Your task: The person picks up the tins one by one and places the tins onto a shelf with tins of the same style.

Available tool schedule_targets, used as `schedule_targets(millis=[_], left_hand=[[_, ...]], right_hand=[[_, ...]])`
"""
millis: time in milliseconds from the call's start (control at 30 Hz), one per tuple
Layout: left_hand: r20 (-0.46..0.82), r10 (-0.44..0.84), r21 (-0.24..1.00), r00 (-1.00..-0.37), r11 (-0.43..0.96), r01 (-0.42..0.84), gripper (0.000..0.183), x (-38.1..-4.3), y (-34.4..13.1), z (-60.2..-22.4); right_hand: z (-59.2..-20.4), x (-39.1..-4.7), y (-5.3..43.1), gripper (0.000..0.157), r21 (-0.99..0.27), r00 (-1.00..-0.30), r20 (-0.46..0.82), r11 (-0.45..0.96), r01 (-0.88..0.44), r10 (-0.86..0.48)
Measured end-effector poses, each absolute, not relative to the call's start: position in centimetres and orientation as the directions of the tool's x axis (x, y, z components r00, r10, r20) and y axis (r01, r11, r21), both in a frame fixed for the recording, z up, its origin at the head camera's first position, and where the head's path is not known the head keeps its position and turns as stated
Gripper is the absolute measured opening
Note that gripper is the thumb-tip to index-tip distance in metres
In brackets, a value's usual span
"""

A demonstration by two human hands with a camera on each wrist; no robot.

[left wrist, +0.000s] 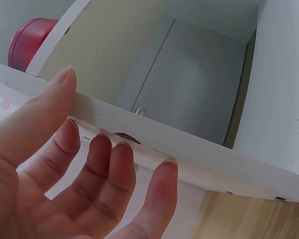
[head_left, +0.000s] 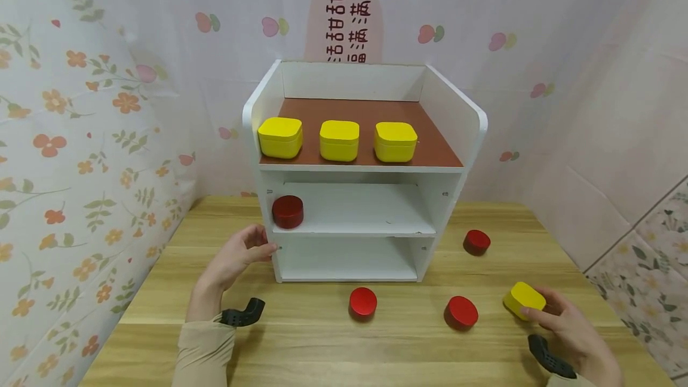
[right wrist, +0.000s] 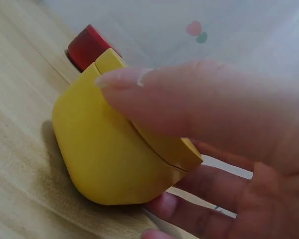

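Observation:
A small white shelf unit (head_left: 359,234) with a brown top surface stands on the wooden table. My left hand (head_left: 233,258) holds the left side panel (left wrist: 189,149) of it, thumb at the front edge and fingertips against the outer face. At the right, my right hand (head_left: 572,330) grips a yellow lidded box (head_left: 524,301) with rounded corners, thumb across the lid seam and fingers on the opposite side. In the right wrist view this yellow box (right wrist: 104,144) is tilted close over the wood.
Three more yellow boxes (head_left: 340,141) line the shelf's top. A red round tin (head_left: 288,212) sits at the left of the middle tier. Three red tins lie on the table: one in front (head_left: 362,303), another front right (head_left: 461,313), the third beside the shelf (head_left: 476,242). Floral cloth (head_left: 510,106) hangs behind.

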State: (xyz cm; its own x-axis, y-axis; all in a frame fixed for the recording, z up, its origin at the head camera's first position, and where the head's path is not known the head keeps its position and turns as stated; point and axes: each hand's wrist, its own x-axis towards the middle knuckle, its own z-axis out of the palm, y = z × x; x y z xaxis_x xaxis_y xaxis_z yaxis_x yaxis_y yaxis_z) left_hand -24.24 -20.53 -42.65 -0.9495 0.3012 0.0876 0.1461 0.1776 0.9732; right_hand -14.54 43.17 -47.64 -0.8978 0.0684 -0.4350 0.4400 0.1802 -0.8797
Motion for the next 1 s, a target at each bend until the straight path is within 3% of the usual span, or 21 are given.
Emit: schedule_targets(millis=[300, 567, 1000], left_hand=[[0.08, 0.296, 0.978, -0.952, 0.16, 0.132, 0.031, -24.2, -20.5, -42.5], [0.088, 0.303, 0.976, -0.949, 0.164, 0.143, 0.03, -24.3, -20.5, -42.7], [0.089, 0.308, 0.977, -0.947, 0.156, 0.143, 0.033, -24.2, -20.6, -42.6]], right_hand=[[-47.0, -14.8, 43.0, 0.086, -0.89, -0.905, -0.421, 0.165, 0.426, 0.065], [-46.1, -15.2, 42.7, 0.089, -0.853, -0.916, -0.386, 0.336, 0.4, 0.11], [-43.9, -14.6, 42.7, 0.082, -0.833, -0.953, -0.267, 0.464, 0.301, 0.141]])
